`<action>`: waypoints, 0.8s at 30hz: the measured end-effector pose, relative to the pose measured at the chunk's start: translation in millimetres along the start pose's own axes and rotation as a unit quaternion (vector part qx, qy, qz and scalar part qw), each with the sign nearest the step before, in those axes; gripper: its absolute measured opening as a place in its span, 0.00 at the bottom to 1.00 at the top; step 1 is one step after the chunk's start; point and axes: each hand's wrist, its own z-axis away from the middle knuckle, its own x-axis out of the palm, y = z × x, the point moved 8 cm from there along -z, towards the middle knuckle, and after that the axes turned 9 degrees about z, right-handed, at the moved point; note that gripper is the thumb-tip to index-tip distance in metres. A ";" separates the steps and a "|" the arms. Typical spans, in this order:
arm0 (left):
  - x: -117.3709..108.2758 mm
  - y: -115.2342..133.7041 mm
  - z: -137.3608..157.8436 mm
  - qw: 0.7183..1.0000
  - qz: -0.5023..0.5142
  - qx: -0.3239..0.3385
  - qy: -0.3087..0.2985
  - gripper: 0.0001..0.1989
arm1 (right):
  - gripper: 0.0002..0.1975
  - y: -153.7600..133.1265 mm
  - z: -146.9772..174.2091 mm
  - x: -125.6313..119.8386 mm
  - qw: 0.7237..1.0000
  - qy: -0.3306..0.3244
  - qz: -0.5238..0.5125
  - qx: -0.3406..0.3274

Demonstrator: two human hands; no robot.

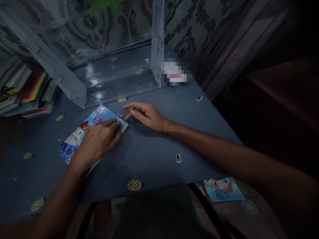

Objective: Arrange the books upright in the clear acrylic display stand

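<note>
A blue paperback book point(76, 134) with red lettering and a lighthouse picture on its cover lies closed and slanted on the table. Across its cover rests my left hand point(99, 137), palm down with the fingers stretched out; the hand and wrist hide part of the book. My right hand point(146, 116) is just right of the book's upper corner, apart from it. Its fingers are loosely bent and spread, pointing left, with nothing between them. Behind both hands stands a clear acrylic rack point(156, 71) with an open front.
Several stacked books point(35, 91) sit at the table's left. A blurred white-and-red item point(174, 73) is right of the rack. The dark blue tablecloth point(154, 159) has pineapple prints. Another blue book point(224, 191) lies below the table's front edge. Patterned wallpaper point(189, 26) is behind.
</note>
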 end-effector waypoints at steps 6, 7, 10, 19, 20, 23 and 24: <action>3.2 -1.0 0.8 1.000 0.000 0.009 0.006 0.21 | 0.17 -5.3 0.9 9.0 0.991 -0.042 0.119 -0.040; 2.9 -1.1 0.7 1.000 0.000 0.007 0.009 0.21 | 0.16 -7.8 1.7 12.0 0.984 -0.054 0.159 -0.060; 1.6 -4.3 2.6 0.999 0.031 0.016 0.018 0.21 | 0.15 -15.8 5.6 20.0 0.955 -0.076 0.263 -0.116; 19.0 -111.1 67.7 0.983 0.128 -0.092 0.091 0.26 | 0.10 -31.6 19.7 42.4 0.861 -0.120 0.443 -0.219; 21.8 -120.6 76.7 0.981 0.128 -0.110 0.096 0.26 | 0.11 -30.9 20.4 44.3 0.854 -0.122 0.455 -0.221; 22.4 -126.6 94.7 0.980 0.119 -0.121 0.105 0.26 | 0.12 -25.8 17.2 45.3 0.852 -0.120 0.461 -0.219; 20.5 -123.9 98.0 0.981 0.111 -0.124 0.105 0.26 | 0.12 -22.8 13.8 44.4 0.852 -0.119 0.461 -0.217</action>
